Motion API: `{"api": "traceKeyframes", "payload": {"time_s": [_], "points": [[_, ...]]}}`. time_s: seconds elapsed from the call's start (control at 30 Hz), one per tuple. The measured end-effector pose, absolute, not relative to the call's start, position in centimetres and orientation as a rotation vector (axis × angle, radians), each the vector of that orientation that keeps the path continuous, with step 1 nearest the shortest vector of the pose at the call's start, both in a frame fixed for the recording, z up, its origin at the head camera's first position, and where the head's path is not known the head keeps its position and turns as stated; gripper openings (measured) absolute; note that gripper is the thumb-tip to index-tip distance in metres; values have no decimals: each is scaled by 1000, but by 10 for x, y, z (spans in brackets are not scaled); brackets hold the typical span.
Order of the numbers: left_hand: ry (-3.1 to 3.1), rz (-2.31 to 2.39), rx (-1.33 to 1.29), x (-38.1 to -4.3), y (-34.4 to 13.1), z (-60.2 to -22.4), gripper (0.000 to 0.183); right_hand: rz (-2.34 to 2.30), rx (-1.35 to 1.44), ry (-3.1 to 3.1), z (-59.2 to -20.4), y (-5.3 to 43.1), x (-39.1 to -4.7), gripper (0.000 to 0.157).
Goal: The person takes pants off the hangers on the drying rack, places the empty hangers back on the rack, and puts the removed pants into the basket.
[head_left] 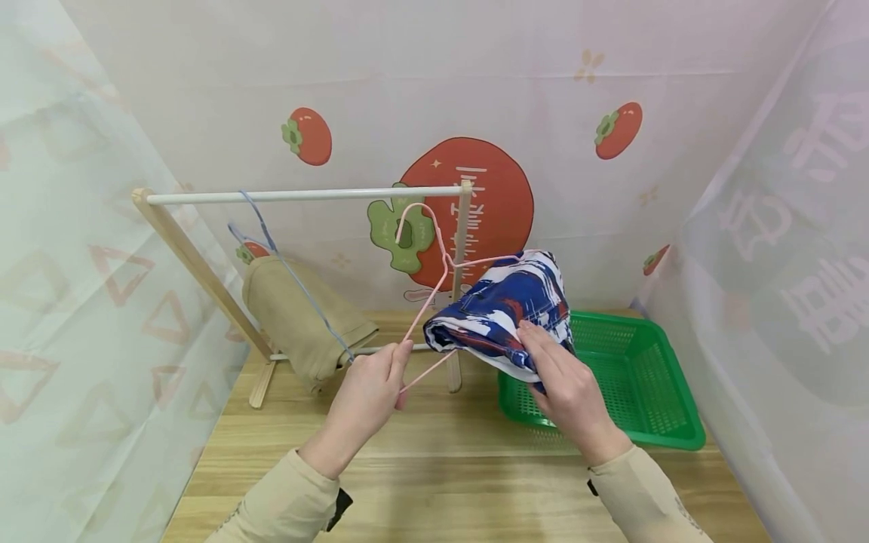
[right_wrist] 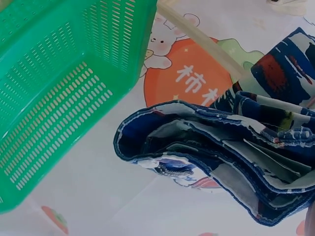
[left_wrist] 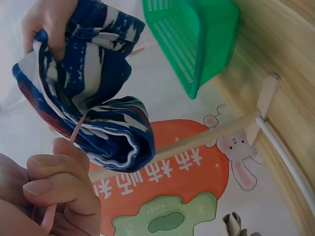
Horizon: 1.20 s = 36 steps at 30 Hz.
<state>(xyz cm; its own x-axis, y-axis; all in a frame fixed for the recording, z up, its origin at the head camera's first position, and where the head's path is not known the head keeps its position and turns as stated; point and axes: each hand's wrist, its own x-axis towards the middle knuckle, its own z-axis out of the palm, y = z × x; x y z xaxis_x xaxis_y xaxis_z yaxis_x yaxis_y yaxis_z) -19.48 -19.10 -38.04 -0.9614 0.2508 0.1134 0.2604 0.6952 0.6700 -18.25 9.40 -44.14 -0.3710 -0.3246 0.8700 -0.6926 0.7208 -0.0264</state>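
My left hand (head_left: 370,377) grips a pink hanger (head_left: 444,260) by its left corner, hook pointing up. Folded pants (head_left: 505,309) in a blue, white and red print hang around the right part of the hanger's lower bar. My right hand (head_left: 570,385) pinches the pants at their near right side. In the left wrist view, curled left fingers (left_wrist: 64,182) hold the pink bar, which runs into the fold of the pants (left_wrist: 93,73). The right wrist view shows the layered open edges of the pants (right_wrist: 221,142); the right hand is almost wholly outside that view.
On the left stands a wooden rack with a white rail (head_left: 305,194). A blue hanger (head_left: 261,222) bearing folded khaki pants (head_left: 292,313) hangs from it. A green basket (head_left: 668,377) sits at the right of the wooden table (head_left: 434,483). Printed curtains enclose the back and sides.
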Motion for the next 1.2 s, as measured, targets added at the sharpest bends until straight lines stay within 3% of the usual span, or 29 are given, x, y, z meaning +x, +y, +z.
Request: {"api": "traceKeyframes", "payload": {"time_s": [1.2], "points": [[-2918,-855,-352,-195,-219,-392,46,761,625,-1793,-382,127,-153,48]]}}
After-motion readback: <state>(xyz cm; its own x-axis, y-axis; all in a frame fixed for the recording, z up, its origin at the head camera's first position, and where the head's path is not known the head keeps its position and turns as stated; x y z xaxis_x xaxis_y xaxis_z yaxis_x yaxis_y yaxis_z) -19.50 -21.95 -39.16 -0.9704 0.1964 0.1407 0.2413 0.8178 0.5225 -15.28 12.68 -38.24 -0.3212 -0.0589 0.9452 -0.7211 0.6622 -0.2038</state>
